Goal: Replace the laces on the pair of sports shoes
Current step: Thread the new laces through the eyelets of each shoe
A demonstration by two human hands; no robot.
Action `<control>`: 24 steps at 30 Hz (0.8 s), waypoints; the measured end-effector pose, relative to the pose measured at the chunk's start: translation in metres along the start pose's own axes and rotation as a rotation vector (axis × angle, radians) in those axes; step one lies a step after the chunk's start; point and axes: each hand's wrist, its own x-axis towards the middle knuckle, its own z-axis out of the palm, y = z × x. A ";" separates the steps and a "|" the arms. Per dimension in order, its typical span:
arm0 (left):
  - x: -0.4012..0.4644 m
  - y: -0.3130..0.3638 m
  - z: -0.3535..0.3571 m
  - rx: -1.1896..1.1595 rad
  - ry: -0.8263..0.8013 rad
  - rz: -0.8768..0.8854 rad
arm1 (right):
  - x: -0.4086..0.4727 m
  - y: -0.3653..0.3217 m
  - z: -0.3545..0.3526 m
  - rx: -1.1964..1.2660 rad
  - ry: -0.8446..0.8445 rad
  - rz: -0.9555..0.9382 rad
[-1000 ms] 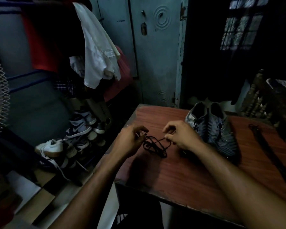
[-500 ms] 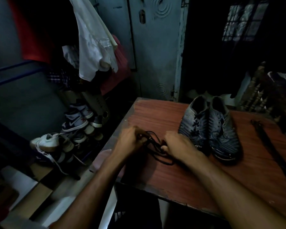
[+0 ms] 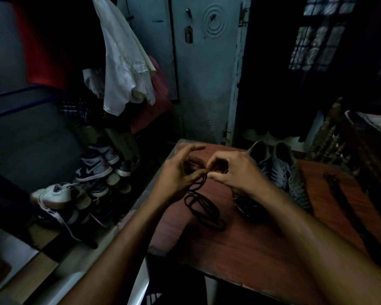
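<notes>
A pair of grey patterned sports shoes (image 3: 279,170) lies side by side on the reddish wooden table (image 3: 240,245), toes toward me, partly hidden behind my right hand. A bundle of black laces (image 3: 204,208) hangs in loops from my hands down onto the table. My left hand (image 3: 178,175) pinches the top of the bundle with thumb and lower fingers, its index finger stretched out. My right hand (image 3: 233,170) pinches the same lace end just beside it, fingertips almost touching the left hand's.
A dark belt-like strap (image 3: 348,208) lies along the table's right side. A rack of sneakers (image 3: 92,172) stands on the floor to the left. White clothing (image 3: 123,62) hangs above it. A grey door (image 3: 205,69) is behind the table.
Both hands rose from the tabletop with the lace bundle, which now dangles in loops below them. The camera tipped slightly, so the shoes sit farther behind my right hand.
</notes>
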 end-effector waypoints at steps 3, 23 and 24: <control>0.004 0.011 -0.001 -0.069 0.003 -0.009 | -0.004 -0.003 -0.017 0.063 0.034 -0.009; 0.011 0.009 0.008 -0.196 -0.661 -0.186 | -0.057 0.007 -0.041 0.524 0.132 0.103; 0.019 0.004 0.003 0.003 -0.689 -0.125 | -0.065 0.016 -0.038 0.547 0.185 0.134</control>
